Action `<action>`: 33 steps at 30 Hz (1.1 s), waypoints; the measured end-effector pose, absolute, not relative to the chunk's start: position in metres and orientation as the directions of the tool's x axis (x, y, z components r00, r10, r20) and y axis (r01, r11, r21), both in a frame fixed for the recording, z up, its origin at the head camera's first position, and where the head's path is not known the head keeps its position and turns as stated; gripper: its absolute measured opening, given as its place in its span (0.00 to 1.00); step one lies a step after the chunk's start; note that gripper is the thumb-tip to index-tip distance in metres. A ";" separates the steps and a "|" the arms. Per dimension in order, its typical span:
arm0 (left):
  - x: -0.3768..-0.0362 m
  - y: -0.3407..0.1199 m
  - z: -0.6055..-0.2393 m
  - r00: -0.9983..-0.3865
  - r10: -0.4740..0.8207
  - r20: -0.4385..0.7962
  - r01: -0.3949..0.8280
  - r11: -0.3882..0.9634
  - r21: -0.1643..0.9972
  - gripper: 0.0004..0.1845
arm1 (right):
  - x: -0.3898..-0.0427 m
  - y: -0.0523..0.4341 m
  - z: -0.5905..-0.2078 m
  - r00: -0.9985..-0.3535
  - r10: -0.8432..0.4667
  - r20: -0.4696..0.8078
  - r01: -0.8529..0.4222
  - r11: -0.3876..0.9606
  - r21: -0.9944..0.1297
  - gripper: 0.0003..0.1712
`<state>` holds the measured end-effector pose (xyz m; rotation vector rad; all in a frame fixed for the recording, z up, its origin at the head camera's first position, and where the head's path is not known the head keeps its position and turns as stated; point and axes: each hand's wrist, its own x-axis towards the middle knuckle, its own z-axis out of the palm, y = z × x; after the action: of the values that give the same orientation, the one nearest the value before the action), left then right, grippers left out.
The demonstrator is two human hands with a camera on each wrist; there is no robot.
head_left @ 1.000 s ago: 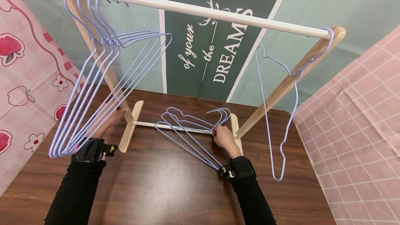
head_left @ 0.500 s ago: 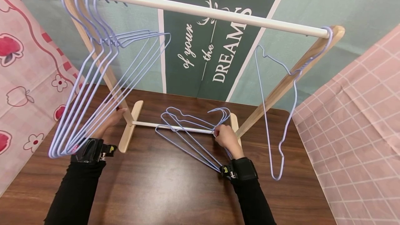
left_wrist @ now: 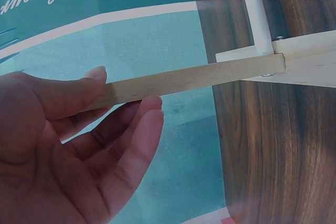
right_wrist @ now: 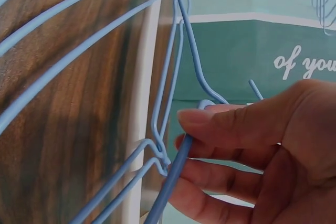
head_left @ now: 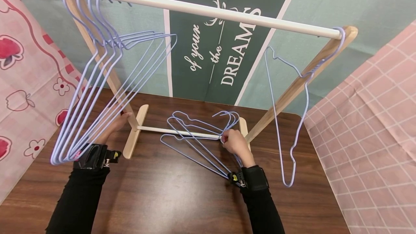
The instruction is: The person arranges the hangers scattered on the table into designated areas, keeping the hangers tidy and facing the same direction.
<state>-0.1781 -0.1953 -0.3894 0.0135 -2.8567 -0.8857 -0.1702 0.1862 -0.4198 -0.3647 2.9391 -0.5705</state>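
Note:
A wooden clothes rack with a white top rail (head_left: pixel 208 10) stands on a dark wooden table (head_left: pixel 169 198). My left hand (head_left: pixel 118 122) grips the rack's slanted left leg (left_wrist: pixel 194 77), thumb on top and fingers underneath. A pile of blue wire hangers (head_left: pixel 195 145) lies on the table across the rack's lower white bar (head_left: pixel 156 129). My right hand (head_left: pixel 227 141) pinches the neck of one hanger (right_wrist: pixel 178 166) in that pile between thumb and fingers. Several blue hangers (head_left: pixel 97 93) hang at the rail's left end. A single one (head_left: pixel 275 115) hangs at the right end.
The rack's wooden feet (head_left: pixel 136 133) rest mid-table. A green banner with white lettering (head_left: pixel 224 60) hangs behind. Pink patterned cloth (head_left: pixel 26 75) borders the left side and pink checked cloth (head_left: pixel 373 125) the right.
My right hand has drawn slightly toward me with the pinched hanger, and that hanger's far corner has slid a little on the table. The left hand has stayed on the leg.

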 end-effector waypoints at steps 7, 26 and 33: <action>-0.180 -0.195 -0.392 -0.989 -0.049 0.141 0.047 0.792 0.608 0.12 | -0.168 0.187 -0.411 -0.956 -0.280 -0.087 -0.225 0.890 -0.397 0.13; -0.179 -0.194 -0.389 -0.984 -0.041 0.174 0.072 0.802 0.593 0.10 | -0.160 0.179 -0.383 -0.943 -0.332 -0.025 -0.287 0.848 -0.445 0.11; -0.192 -0.206 -0.414 -0.985 -0.060 0.159 0.044 0.816 0.576 0.13 | -0.154 0.178 -0.373 -0.944 -0.328 -0.044 -0.263 0.825 -0.500 0.09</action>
<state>-0.1923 -0.2063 -0.4137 0.0125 -2.8302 -0.9039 -0.1544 0.1784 -0.3726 -0.4681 2.8777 -0.7613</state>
